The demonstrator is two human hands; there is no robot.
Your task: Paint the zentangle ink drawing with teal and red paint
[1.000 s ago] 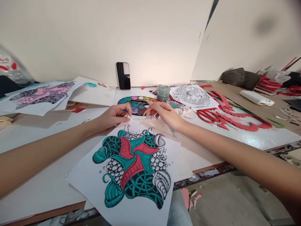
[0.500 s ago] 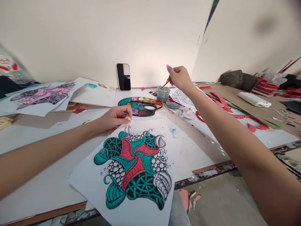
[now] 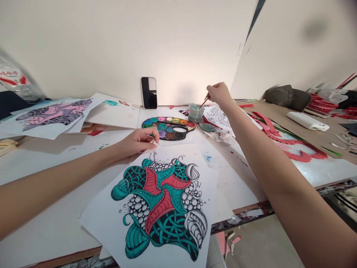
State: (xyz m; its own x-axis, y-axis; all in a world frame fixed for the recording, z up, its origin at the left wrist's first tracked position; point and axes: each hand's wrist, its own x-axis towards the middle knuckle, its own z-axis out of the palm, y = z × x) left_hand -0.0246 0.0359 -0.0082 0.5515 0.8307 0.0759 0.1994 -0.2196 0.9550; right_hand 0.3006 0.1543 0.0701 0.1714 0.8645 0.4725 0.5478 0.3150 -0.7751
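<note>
A teal, red and black patterned drawing (image 3: 160, 204) lies on white paper at the table's near edge. My left hand (image 3: 141, 140) rests at the sheet's top corner, fingers curled and pinched on the paper. My right hand (image 3: 219, 93) is stretched far forward, closed on a thin red paintbrush (image 3: 204, 102) whose tip dips into a small water jar (image 3: 195, 113). A black paint palette (image 3: 170, 128) with several coloured wells sits between the two hands.
A phone (image 3: 149, 93) leans upright against the back wall. Painted sheets (image 3: 52, 113) lie at the left, a black-and-white line drawing (image 3: 216, 115) and red paper cutouts (image 3: 292, 149) at the right, a stained tissue (image 3: 219, 133) near the jar, and a plastic bottle (image 3: 16, 82) far left.
My right hand left the palette area, rose toward the jar with the brush, and now sits lower with the tip in the jar. My left hand stayed on the paper.
</note>
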